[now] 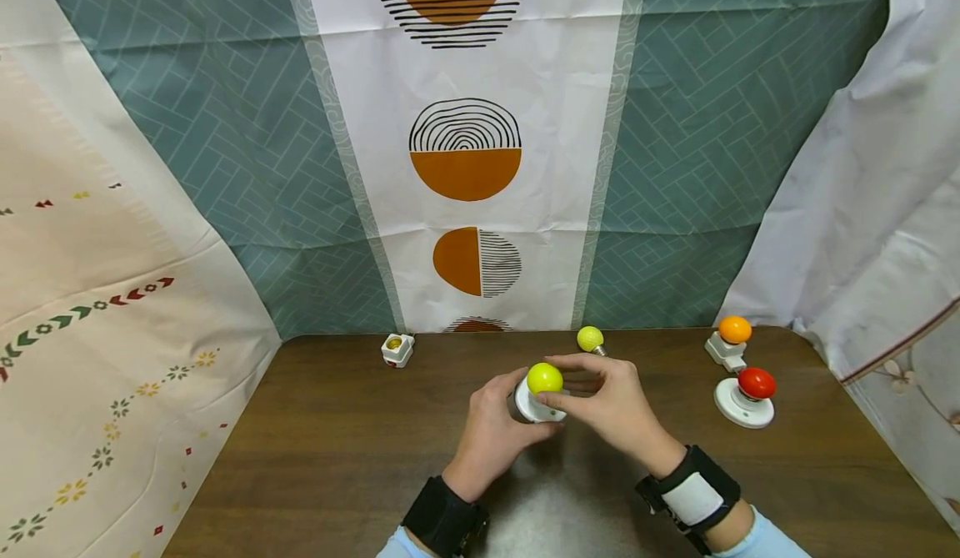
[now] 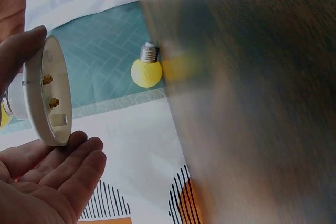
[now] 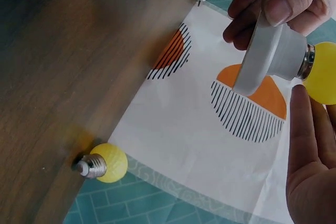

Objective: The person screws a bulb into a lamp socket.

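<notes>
My left hand [image 1: 495, 420] holds a white lamp holder [image 1: 531, 408] by its round base between thumb and fingers, raised above the table. A yellow light bulb [image 1: 544, 378] sits in the holder's socket, a metal band showing between them in the right wrist view. With thumb and fingertips at either side of that bulb, my right hand [image 1: 611, 399] grips it. The holder's hollow underside [image 2: 61, 90] with brass screws faces the left wrist camera. A second yellow bulb [image 1: 590, 339] lies loose at the table's back edge.
On the brown table [image 1: 360, 458], a white square socket [image 1: 397, 349] stands at the back left. At the right are an orange bulb [image 1: 735, 329] in a white holder and a red bulb [image 1: 757, 384] on a round white base [image 1: 742, 412]. Patterned cloth hangs behind.
</notes>
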`<action>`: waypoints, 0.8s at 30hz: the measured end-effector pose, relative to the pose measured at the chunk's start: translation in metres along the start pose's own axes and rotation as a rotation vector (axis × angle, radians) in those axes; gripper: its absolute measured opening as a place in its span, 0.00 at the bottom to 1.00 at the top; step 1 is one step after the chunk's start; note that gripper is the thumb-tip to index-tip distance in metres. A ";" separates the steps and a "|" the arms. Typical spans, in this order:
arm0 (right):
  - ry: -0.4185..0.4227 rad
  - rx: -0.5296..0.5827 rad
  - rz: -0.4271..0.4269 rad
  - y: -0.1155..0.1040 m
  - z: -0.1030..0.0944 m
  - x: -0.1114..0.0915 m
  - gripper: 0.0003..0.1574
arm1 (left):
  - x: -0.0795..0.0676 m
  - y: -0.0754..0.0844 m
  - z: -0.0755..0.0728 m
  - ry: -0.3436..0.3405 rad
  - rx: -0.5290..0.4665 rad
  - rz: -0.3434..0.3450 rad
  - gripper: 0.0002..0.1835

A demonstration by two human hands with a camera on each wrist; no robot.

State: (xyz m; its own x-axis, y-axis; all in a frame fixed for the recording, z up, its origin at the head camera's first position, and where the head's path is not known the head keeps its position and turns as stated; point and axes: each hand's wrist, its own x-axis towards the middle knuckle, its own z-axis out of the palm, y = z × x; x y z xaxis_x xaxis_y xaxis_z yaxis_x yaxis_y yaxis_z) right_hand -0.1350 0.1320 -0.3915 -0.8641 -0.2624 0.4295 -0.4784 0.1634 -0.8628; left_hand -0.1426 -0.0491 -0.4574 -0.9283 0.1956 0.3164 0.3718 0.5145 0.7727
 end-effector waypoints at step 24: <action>-0.043 -0.013 -0.040 -0.004 0.000 0.001 0.26 | -0.001 -0.001 0.001 -0.002 0.008 0.004 0.40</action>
State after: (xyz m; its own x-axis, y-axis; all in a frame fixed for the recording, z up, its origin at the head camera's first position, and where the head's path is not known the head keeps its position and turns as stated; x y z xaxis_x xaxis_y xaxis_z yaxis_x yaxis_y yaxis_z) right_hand -0.1337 0.1309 -0.3877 -0.8368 -0.3091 0.4518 -0.5150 0.1646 -0.8413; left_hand -0.1425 -0.0494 -0.4588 -0.9268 0.1995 0.3183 0.3754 0.5207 0.7667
